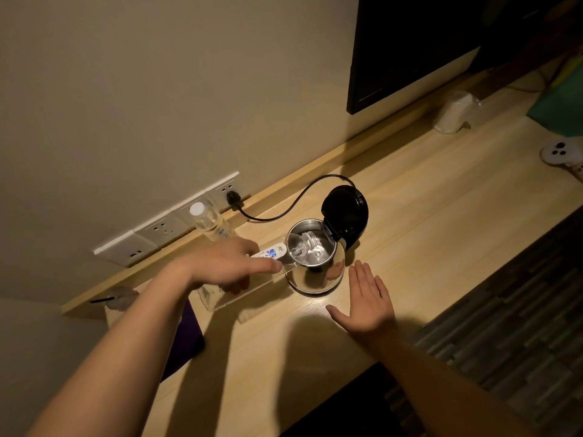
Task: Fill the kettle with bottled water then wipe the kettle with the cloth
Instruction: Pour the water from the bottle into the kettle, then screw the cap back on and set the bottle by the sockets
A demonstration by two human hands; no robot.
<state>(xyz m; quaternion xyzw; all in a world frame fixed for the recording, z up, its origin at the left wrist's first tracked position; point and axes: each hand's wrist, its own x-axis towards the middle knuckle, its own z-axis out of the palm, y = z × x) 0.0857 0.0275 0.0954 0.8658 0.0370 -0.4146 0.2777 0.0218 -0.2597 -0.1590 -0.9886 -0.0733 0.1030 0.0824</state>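
Head view, left hand (227, 263) fingers holding bottle (285, 252) tipped into kettle (315, 263), right hand (366, 298) fingers spread flat beside.

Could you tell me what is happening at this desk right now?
A person is filling the kettle, whose lid stands open. The left hand tips a bottle with its neck over the kettle's mouth. The right hand rests flat on the desk beside the kettle. A second, capped bottle stands by the wall.
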